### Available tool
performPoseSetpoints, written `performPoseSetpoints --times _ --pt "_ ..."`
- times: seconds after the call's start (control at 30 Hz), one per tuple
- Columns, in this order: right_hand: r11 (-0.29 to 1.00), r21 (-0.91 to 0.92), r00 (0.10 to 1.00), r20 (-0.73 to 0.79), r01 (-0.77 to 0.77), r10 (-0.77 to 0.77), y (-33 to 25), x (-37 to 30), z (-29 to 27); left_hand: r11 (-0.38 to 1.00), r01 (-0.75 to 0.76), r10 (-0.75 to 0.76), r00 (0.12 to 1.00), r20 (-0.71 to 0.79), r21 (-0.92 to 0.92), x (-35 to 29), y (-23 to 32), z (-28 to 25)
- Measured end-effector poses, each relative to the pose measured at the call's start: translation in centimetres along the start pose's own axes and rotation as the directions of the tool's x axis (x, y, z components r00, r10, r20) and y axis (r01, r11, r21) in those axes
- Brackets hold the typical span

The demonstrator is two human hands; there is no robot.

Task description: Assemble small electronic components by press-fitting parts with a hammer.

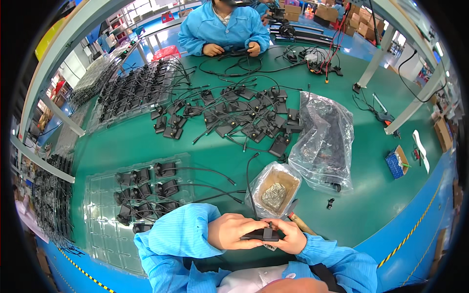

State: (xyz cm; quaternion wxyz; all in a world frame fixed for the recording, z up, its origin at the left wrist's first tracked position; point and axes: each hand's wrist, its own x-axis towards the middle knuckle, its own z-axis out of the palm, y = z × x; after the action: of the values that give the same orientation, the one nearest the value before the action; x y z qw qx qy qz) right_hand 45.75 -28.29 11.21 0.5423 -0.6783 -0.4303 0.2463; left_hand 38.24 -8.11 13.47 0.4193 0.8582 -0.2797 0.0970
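left hand (pixel 233 230) fingers curled, gripping black flat base part (pixel 260 235) from left | right hand (pixel 289 236) fingers pinching same part's right end, thumb on top | part: dark, rectangular, small upright bracket, thin black cable (pixel 250 183) rising from it | held low centre above green surface (pixel 381 195), just before small cardboard box of screws (pixel 275 194) | clear plastic tray (pixel 105 234) left

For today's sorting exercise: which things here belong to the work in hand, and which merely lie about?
In hand:
left hand
right hand
black part with cable
clear tray of parts
box of small metal pieces

Lying about:
plastic bag
small blue box
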Motion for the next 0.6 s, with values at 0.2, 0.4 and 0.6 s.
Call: performPoseSetpoints --times 0.2,0.4,0.6 --pt "1.000 -0.010 1.000 -0.006 0.007 -0.007 0.22 -0.01 0.07 1.000 -0.008 0.008 1.000 -0.004 -0.005 0.00 -0.17 -0.01" --pt "1.000 -0.012 1.000 0.002 0.003 -0.003 0.09 0.15 -0.03 1.000 -0.008 0.008 1.000 -0.008 -0.005 0.01 -0.24 -0.04" --pt "1.000 -0.026 1.000 0.015 0.004 -0.004 0.19 0.10 -0.04 1.000 0.000 0.000 1.000 -0.015 -0.014 -0.05 -0.20 0.04"
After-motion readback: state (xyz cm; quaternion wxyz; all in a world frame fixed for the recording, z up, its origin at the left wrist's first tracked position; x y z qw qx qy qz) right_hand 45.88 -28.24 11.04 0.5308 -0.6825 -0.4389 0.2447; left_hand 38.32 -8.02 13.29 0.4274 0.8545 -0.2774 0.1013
